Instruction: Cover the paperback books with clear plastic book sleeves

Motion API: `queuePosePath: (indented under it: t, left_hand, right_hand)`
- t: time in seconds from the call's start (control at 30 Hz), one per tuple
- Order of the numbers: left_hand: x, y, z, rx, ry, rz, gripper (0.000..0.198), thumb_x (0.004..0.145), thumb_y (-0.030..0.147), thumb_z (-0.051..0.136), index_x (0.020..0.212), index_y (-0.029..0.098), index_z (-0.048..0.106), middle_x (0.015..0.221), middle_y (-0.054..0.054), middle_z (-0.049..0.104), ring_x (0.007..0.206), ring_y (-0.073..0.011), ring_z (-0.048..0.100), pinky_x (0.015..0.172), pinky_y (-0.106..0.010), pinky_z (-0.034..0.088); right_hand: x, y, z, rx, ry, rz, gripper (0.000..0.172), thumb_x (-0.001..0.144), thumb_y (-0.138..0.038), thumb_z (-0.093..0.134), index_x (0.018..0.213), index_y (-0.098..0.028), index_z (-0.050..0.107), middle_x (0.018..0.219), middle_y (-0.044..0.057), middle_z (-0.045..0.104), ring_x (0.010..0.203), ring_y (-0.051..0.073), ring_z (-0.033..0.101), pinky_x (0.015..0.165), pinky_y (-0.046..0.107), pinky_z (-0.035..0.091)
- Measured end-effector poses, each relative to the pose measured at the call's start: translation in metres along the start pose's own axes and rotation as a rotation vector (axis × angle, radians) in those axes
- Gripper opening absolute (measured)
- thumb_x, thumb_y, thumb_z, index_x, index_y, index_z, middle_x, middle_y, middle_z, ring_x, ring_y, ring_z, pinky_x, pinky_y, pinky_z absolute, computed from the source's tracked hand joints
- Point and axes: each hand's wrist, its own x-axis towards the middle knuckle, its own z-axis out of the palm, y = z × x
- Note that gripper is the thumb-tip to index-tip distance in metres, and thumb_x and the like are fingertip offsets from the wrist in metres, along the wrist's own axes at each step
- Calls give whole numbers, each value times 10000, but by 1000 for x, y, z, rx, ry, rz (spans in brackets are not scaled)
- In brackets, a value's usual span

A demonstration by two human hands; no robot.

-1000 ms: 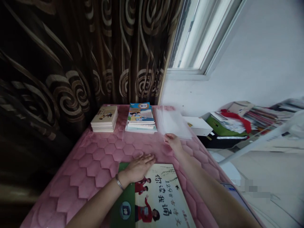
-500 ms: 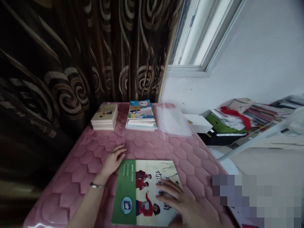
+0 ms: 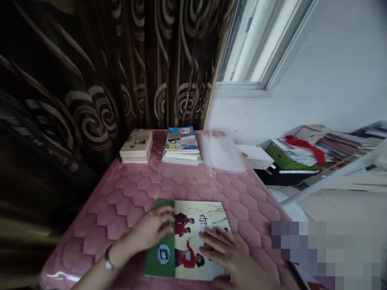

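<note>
A book [image 3: 185, 268] with a green strip and a pale picture cover lies flat on the pink padded table cover [image 3: 127, 213], turned sideways to me. My right hand [image 3: 225, 251] rests on the right part of its cover, fingers spread. Over the green strip at the book's left side is my left hand [image 3: 152, 227], a bracelet on its wrist, its fingers loosely stretched; I cannot tell whether they touch the cover. Neither hand grips anything.
At the far end stand a stack of small beige books [image 3: 136, 147], a stack of blue-topped textbooks [image 3: 182, 146] and clear plastic sheets [image 3: 223, 153]. A white box [image 3: 256, 156] and piled papers lie beyond the right edge. A patterned curtain [image 3: 136, 64] hangs at the left.
My left hand has moved from the table cover beyond the book's upper left corner to over its green strip. My right hand stays on the cover.
</note>
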Motion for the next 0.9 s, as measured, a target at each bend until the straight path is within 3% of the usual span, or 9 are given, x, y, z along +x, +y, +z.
queuePosePath:
  t: [0.1, 0.2, 0.7, 0.8, 0.9]
  left_hand:
    - [-31, 25, 6, -17, -242, 24, 539, 713, 320, 765, 1228, 329, 608, 1449, -15, 466, 1332, -279, 414, 1104, -426, 363]
    - [-48, 32, 12, -15, -293, -28, 687, 706, 253, 763, 1336, 352, 508, 1523, -15, 346, 1396, -302, 300, 1141, -487, 284]
    - [-50, 36, 9, -43, -304, -106, 612, 727, 192, 709, 1305, 318, 554, 1508, -19, 358, 1389, -291, 318, 1144, -463, 291]
    - [-49, 41, 5, -25, -266, -60, 550, 735, 205, 706, 1263, 309, 592, 1474, -27, 421, 1352, -279, 389, 1117, -429, 346]
    - [-48, 47, 0, 46, -238, -36, 412, 770, 212, 677, 1178, 260, 648, 1338, -51, 581, 1251, -255, 519, 1048, -368, 435]
  right_hand:
    - [0, 0, 2, 8, 5, 11, 668, 695, -207, 678, 1337, -318, 529, 1514, 22, 330, 1429, 294, 193, 1159, 547, 131]
    - [-1, 0, 4, 22, 17, 22, 680, 686, -222, 695, 1338, -322, 527, 1513, 18, 333, 1434, 289, 175, 1159, 545, 134]
    - [-2, -4, 0, 20, 19, 26, 668, 691, -227, 692, 1335, -307, 534, 1504, 37, 346, 1425, 303, 199, 1159, 553, 114]
    - [-3, -5, -4, 17, 21, 7, 643, 709, -202, 655, 1333, -304, 537, 1505, 35, 345, 1424, 286, 213, 1162, 539, 125]
    - [-4, -6, -7, 13, 4, 2, 604, 725, -233, 657, 1317, -302, 555, 1501, 28, 359, 1420, 273, 233, 1165, 515, 144]
